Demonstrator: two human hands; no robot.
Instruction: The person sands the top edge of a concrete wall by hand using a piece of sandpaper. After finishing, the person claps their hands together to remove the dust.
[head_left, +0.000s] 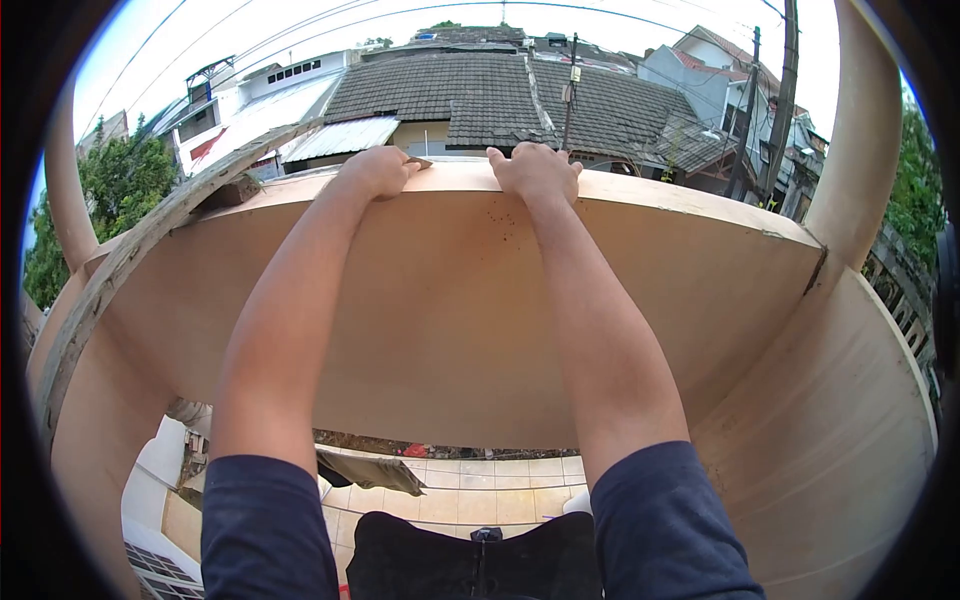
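Note:
Both my arms reach forward to the top ledge of a peach-painted wall [440,300]. My left hand [380,172] is closed at the ledge, with a small brown flat piece [420,162] sticking out at its fingers. What kind of piece it is I cannot make out. A short way to the right, my right hand [538,172] bends over the ledge [640,190], its thumb pointing left and its fingers curled over the top. The far ends of those fingers are hidden. Small dark specks mark the wall face just below the right hand.
A weathered wooden plank [150,235] leans across the wall's left side, near a brown block [232,192]. Round pillars [860,130] rise at both ends. Below are a tiled floor [455,500], wires and a hanging dark cloth [372,470]. Tiled roofs [430,90] stand beyond.

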